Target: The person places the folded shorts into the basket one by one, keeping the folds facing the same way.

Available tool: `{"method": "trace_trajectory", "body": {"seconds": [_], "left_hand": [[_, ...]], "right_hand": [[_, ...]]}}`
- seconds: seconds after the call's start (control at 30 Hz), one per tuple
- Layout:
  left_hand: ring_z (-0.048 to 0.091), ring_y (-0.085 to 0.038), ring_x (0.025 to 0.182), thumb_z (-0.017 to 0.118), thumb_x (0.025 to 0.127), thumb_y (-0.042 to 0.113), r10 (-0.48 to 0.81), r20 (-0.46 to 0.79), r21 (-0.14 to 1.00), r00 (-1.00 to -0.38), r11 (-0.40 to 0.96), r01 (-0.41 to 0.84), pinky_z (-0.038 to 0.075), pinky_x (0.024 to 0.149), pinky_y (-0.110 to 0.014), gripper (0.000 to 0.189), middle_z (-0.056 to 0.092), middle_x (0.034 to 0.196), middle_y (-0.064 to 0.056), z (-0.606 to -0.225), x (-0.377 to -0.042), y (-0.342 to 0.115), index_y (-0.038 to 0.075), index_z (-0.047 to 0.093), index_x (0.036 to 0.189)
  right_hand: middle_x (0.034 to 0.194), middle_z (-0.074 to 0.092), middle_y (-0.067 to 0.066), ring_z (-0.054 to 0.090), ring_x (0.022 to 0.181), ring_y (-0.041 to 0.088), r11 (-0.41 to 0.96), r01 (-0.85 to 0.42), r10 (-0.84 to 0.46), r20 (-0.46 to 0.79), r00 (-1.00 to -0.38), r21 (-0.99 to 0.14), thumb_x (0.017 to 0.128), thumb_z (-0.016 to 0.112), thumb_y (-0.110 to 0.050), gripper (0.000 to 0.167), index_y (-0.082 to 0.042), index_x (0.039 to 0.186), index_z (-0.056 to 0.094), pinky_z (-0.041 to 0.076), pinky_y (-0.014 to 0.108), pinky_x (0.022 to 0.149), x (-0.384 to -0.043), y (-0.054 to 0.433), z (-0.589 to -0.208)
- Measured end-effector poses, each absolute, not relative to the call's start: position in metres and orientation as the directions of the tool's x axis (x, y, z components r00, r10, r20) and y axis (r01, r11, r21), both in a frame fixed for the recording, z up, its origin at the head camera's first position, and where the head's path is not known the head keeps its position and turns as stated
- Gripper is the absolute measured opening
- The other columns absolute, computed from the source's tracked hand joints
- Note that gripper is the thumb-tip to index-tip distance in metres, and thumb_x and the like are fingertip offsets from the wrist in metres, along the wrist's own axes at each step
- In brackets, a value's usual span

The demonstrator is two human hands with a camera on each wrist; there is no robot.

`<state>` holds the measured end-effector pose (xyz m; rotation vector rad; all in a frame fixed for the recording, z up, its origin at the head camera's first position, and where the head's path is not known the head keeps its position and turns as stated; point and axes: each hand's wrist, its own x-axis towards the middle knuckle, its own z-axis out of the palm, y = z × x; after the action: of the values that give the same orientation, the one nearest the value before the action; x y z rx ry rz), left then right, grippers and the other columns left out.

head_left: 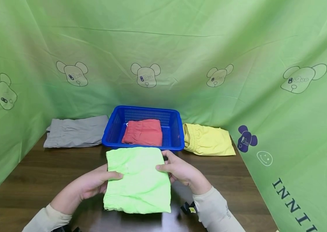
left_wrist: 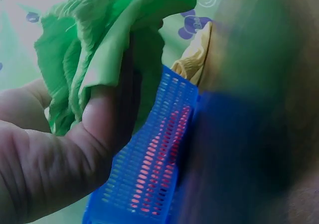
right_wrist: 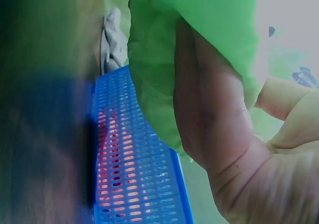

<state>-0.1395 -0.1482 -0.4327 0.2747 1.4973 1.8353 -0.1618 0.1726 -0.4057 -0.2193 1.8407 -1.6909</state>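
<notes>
Folded bright green shorts point(head_left: 138, 180) hang above the table in front of the basket, with a gathered edge on the left. My left hand point(head_left: 95, 182) grips their left side, thumb on top and fingers underneath. On the right side my right hand point(head_left: 182, 170) pinches them the same way. Both wrist views show fingers point(right_wrist: 214, 94) under the green cloth, raised off the wood. Behind them stands a blue plastic basket point(head_left: 114, 124), in which folded red shorts point(head_left: 146, 132) lie toward the middle.
Folded grey shorts point(head_left: 77, 132) lie left of the basket, and folded yellow ones point(head_left: 210, 140) lie to its right. A green printed curtain point(head_left: 181, 42) encloses the back and sides of the dark wooden table point(head_left: 224, 180). A small black object point(head_left: 188, 207) is by the right sleeve.
</notes>
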Motion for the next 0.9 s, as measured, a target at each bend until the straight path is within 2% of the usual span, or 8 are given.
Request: {"method": "trace_trajectory", "body": {"seconds": [0.17,0.5,0.73,0.9], "left_hand": [[0.070,-0.034,0.109,0.057,0.103,0.015,0.663,-0.271,0.923,-0.698,-0.028,-0.384,0.057,0.085,-0.058,0.054,0.068,0.125,-0.018,-0.427,-0.142,-0.151,0.003,0.027,0.147],[0.068,-0.031,0.114,0.056,0.104,0.014,0.680,-0.266,0.916,-0.683,-0.042,-0.399,0.056,0.092,-0.055,0.054,0.066,0.129,-0.017,-0.417,-0.151,-0.151,0.004,0.027,0.148],[0.069,-0.031,0.114,0.057,0.104,0.014,0.678,-0.239,0.928,-0.695,-0.051,-0.370,0.056,0.091,-0.056,0.059,0.065,0.130,-0.017,-0.414,-0.158,-0.146,0.004,0.024,0.152],[0.069,-0.030,0.112,0.061,0.102,0.012,0.663,-0.226,0.943,-0.714,-0.034,-0.331,0.057,0.090,-0.055,0.065,0.065,0.128,-0.016,-0.411,-0.161,-0.141,0.006,0.022,0.153]], "right_hand": [[0.099,0.071,0.011,0.074,0.075,0.022,0.164,0.273,-0.531,-0.318,-0.786,-0.948,0.101,0.062,-0.015,0.056,-0.011,0.145,0.026,0.061,0.038,0.060,-0.160,0.174,-0.402],[0.101,0.070,0.014,0.073,0.067,0.022,0.168,0.223,-0.574,-0.280,-0.770,-0.960,0.102,0.063,-0.019,0.064,-0.013,0.150,0.021,0.059,0.038,0.052,-0.162,0.181,-0.400],[0.098,0.069,0.012,0.071,0.063,0.021,0.158,0.209,-0.541,-0.262,-0.799,-0.965,0.102,0.063,-0.018,0.064,-0.015,0.149,0.021,0.058,0.036,0.051,-0.164,0.183,-0.399],[0.097,0.069,0.009,0.070,0.062,0.018,0.175,0.214,-0.521,-0.275,-0.808,-0.961,0.102,0.063,-0.017,0.068,-0.010,0.152,0.018,0.056,0.033,0.049,-0.167,0.184,-0.400]]}}
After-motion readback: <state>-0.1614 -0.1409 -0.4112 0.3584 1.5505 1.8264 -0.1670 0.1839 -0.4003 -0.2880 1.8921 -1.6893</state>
